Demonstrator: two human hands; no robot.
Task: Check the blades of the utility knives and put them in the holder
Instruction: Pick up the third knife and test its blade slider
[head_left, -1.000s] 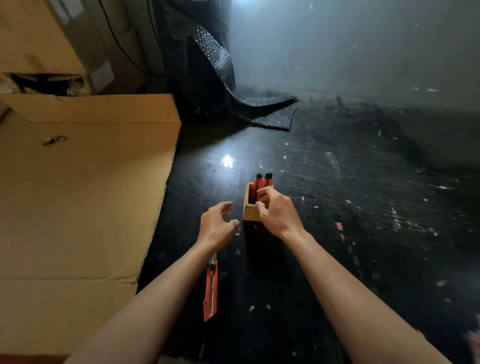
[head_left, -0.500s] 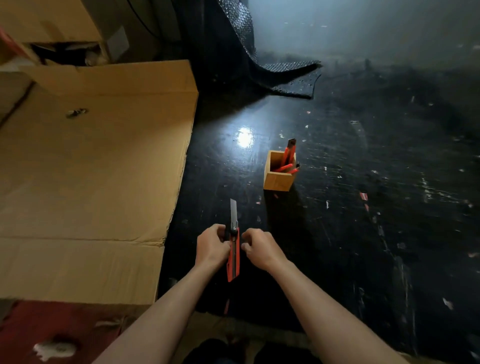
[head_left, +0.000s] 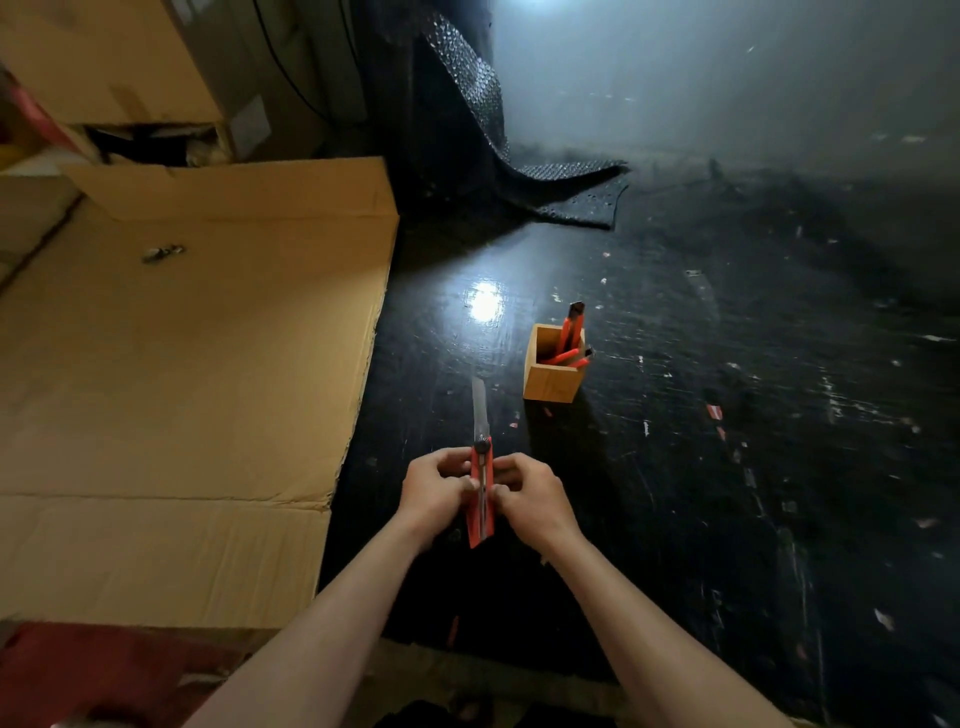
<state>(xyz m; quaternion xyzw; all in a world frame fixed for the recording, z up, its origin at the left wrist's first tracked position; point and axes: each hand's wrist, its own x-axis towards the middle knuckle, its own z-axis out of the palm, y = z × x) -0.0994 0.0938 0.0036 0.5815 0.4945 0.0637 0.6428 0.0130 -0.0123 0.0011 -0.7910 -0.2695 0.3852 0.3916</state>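
1. Both hands hold one orange utility knife (head_left: 481, 499) above the dark surface (head_left: 727, 467), low in the middle of the view.
2. The left hand (head_left: 434, 493) is curled around the left side of the knife's body, fingers closed on it.
3. The right hand (head_left: 530, 496) pinches the right side of the same body, thumb and fingertips pressed against it.
4. The blade (head_left: 479, 408) is slid out, long and grey, and points away from the person, roughly upright in the picture.
5. A black slider knob (head_left: 482, 445) sits at the top of the orange body, just above the fingers.
6. The wooden holder (head_left: 550, 382), a small open box, stands on the surface beyond and to the right of the blade tip, apart from it.
7. Other orange knives (head_left: 569, 343) already lean inside the holder, one sticking up above its rim.
8. A flattened cardboard sheet (head_left: 182, 389) lies to the left of the hands.
9. A black textured mat (head_left: 545, 182) drapes down at the far edge.
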